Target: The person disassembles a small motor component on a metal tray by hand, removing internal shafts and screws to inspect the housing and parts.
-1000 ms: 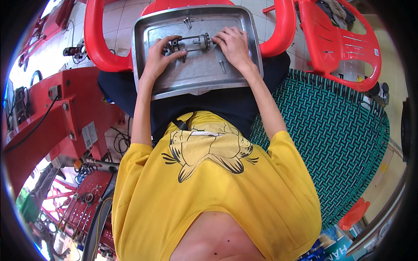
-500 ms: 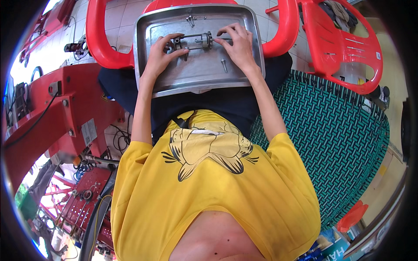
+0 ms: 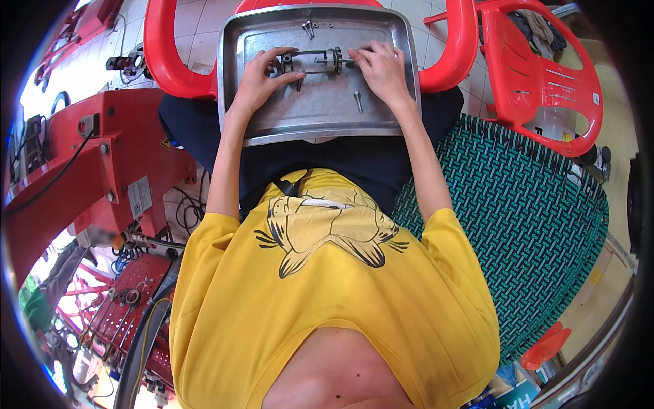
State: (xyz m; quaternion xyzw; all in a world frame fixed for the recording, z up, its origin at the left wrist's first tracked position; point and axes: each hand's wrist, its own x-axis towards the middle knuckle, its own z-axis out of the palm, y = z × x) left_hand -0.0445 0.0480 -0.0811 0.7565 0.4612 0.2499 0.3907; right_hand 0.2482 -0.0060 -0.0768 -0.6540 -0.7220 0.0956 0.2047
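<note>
A metal assembly [image 3: 333, 63] of parallel rods, with an end piece at the left and a round toothed-looking plate at the right, lies sideways in a shallow steel tray [image 3: 313, 129]. Thumb and fingers of my left hand [image 3: 260, 80] are closed around its left end. At the opposite end, my right hand [image 3: 383, 72] pinches a thin shaft [image 3: 348, 61] sticking out past the round plate; its fingertips partly cover the shaft. A loose bolt [image 3: 358, 102] lies below my right hand. Other small bolts [image 3: 308, 29] rest near the tray's far edge.
The tray sits across my lap, before a red plastic chair [image 3: 453, 51]. Another red chair [image 3: 545, 82] stands at the right, beyond a green woven seat [image 3: 511, 218]. Red machinery [image 3: 102, 163] is close on my left, with cables [image 3: 191, 211] on the floor.
My right fingers have drawn back slightly from the round plate to the shaft. The space between the rods now shows more openly. My left hand keeps its hold.
</note>
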